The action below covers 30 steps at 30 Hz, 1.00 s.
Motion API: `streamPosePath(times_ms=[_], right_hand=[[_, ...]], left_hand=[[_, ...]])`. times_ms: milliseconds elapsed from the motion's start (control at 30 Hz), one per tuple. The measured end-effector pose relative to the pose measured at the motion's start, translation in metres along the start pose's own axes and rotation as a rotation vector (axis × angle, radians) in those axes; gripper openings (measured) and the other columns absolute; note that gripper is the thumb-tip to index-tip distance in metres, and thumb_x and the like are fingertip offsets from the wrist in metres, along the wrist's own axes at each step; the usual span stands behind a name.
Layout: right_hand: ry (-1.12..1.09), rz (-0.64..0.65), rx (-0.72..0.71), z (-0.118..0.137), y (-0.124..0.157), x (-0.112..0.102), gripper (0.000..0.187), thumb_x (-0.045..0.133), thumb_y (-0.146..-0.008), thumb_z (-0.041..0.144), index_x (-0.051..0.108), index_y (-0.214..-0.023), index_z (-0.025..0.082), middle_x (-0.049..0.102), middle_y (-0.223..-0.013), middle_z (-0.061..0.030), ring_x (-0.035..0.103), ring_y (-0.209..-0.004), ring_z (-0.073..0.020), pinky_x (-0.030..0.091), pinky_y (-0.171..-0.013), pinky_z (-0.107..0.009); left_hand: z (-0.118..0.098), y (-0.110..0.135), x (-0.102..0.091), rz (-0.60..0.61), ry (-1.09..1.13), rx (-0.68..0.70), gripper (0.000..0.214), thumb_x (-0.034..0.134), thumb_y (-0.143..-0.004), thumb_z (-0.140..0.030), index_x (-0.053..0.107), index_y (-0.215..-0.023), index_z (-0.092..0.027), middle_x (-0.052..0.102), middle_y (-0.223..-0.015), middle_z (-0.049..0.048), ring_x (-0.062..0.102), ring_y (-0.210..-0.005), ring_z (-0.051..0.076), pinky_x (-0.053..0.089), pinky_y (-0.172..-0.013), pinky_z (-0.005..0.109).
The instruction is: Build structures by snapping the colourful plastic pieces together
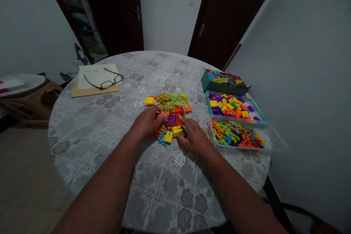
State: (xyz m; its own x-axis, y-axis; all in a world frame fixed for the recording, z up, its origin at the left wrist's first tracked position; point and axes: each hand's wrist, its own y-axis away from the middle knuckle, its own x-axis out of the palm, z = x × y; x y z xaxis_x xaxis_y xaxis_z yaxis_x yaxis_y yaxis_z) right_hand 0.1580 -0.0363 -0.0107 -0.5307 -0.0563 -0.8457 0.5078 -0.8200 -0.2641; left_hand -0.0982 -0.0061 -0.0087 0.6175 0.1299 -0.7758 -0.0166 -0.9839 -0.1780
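Note:
A flat build of interlocking plastic building pieces lies on the table in front of me, in olive, lime, orange, purple, yellow and blue. My left hand grips its left side, thumb over an orange part and fingers curled at the edge. On the opposite side, my right hand has its fingers and thumb closed around the right edge, beside yellow rounded pieces. Another yellow piece sits at the near end, by a blue one. My fingertips are partly hidden by the build.
White window-shaped pieces lie scattered on the round table. To the right stand a full teal box, a tray of yellow, purple and orange pieces, and a clear tray of mixed pieces. Glasses rest on papers at left.

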Motion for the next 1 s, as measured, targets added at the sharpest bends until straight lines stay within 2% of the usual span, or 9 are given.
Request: streamPosePath(times_ms=[67, 133, 333, 467, 567, 633, 767, 867, 1000], right_hand=[[-0.021, -0.006, 0.019, -0.001, -0.001, 0.000, 0.078, 0.074, -0.090, 0.027, 0.043, -0.161, 0.023, 0.055, -0.157, -0.0178, 0.051, -0.145, -0.0332, 0.043, -0.121, -0.055], [-0.023, 0.007, 0.038, -0.001, -0.003, 0.000, 0.078, 0.075, -0.089, 0.029, 0.044, -0.160, 0.023, 0.054, -0.157, -0.0176, 0.051, -0.144, -0.0333, 0.043, -0.120, -0.054], [0.064, 0.028, 0.087, -0.003, -0.009, 0.005, 0.043, 0.067, -0.092, 0.026, 0.061, -0.134, 0.019, 0.064, -0.132, -0.0153, 0.057, -0.123, -0.0301, 0.049, -0.108, -0.046], [0.123, 0.007, 0.124, -0.003, -0.009, 0.009, 0.037, 0.063, -0.093, 0.023, 0.062, -0.130, 0.018, 0.065, -0.127, -0.0157, 0.056, -0.120, -0.0302, 0.049, -0.106, -0.046], [0.126, -0.010, 0.116, -0.001, -0.010, 0.009, 0.046, 0.062, -0.092, 0.022, 0.060, -0.138, 0.017, 0.066, -0.130, -0.0157, 0.056, -0.120, -0.0297, 0.049, -0.107, -0.045], [0.114, -0.023, 0.107, -0.001, -0.011, 0.009, 0.052, 0.062, -0.091, 0.020, 0.058, -0.143, 0.017, 0.066, -0.132, -0.0152, 0.057, -0.122, -0.0290, 0.049, -0.108, -0.044], [0.071, -0.022, 0.093, -0.003, -0.012, 0.008, 0.054, 0.062, -0.089, 0.017, 0.060, -0.143, 0.019, 0.070, -0.135, -0.0138, 0.061, -0.124, -0.0284, 0.050, -0.109, -0.044], [0.037, -0.038, 0.097, -0.003, -0.012, 0.007, 0.055, 0.063, -0.088, 0.017, 0.060, -0.142, 0.021, 0.073, -0.135, -0.0126, 0.065, -0.122, -0.0279, 0.052, -0.108, -0.044], [-0.169, -0.136, 0.214, 0.003, -0.012, -0.002, 0.043, 0.064, -0.089, 0.023, 0.065, -0.132, 0.023, 0.078, -0.117, -0.0084, 0.072, -0.101, -0.0252, 0.058, -0.094, -0.041]], left_hand=[[-0.007, 0.002, 0.000, 0.067, 0.005, 0.014, 0.031, 0.063, -0.095, -0.042, 0.075, -0.117, -0.024, 0.079, -0.105, 0.0147, 0.073, -0.092, 0.031, 0.056, -0.081, 0.045], [-0.012, 0.004, 0.001, 0.110, -0.021, 0.029, 0.031, 0.062, -0.095, -0.041, 0.076, -0.116, -0.023, 0.079, -0.102, 0.0132, 0.073, -0.090, 0.031, 0.055, -0.080, 0.044], [-0.016, 0.003, 0.006, 0.025, -0.024, 0.041, 0.037, 0.059, -0.099, -0.049, 0.074, -0.120, -0.022, 0.077, -0.114, 0.0140, 0.072, -0.100, 0.030, 0.056, -0.088, 0.044], [-0.021, 0.004, 0.008, -0.072, -0.019, 0.206, 0.042, 0.064, -0.097, -0.054, 0.073, -0.124, -0.023, 0.074, -0.123, 0.0150, 0.068, -0.115, 0.034, 0.053, -0.105, 0.051], [-0.027, 0.006, 0.012, -0.079, 0.016, 0.361, 0.046, 0.071, -0.093, -0.050, 0.072, -0.132, -0.026, 0.072, -0.132, 0.0150, 0.065, -0.125, 0.035, 0.049, -0.113, 0.054], [-0.030, 0.005, 0.015, -0.054, 0.039, 0.401, 0.046, 0.071, -0.093, -0.048, 0.072, -0.134, -0.028, 0.070, -0.137, 0.0147, 0.063, -0.128, 0.035, 0.049, -0.114, 0.055], [-0.030, 0.003, 0.021, -0.018, 0.046, 0.376, 0.038, 0.062, -0.098, -0.045, 0.072, -0.130, -0.028, 0.073, -0.132, 0.0143, 0.066, -0.124, 0.035, 0.050, -0.112, 0.054], [-0.029, 0.002, 0.022, -0.039, 0.022, 0.337, 0.037, 0.061, -0.098, -0.047, 0.070, -0.125, -0.025, 0.074, -0.124, 0.0139, 0.068, -0.118, 0.034, 0.052, -0.108, 0.052], [-0.029, 0.004, 0.020, -0.052, -0.001, 0.233, 0.038, 0.062, -0.097, -0.050, 0.066, -0.123, -0.023, 0.072, -0.120, 0.0131, 0.069, -0.112, 0.033, 0.053, -0.104, 0.048]])
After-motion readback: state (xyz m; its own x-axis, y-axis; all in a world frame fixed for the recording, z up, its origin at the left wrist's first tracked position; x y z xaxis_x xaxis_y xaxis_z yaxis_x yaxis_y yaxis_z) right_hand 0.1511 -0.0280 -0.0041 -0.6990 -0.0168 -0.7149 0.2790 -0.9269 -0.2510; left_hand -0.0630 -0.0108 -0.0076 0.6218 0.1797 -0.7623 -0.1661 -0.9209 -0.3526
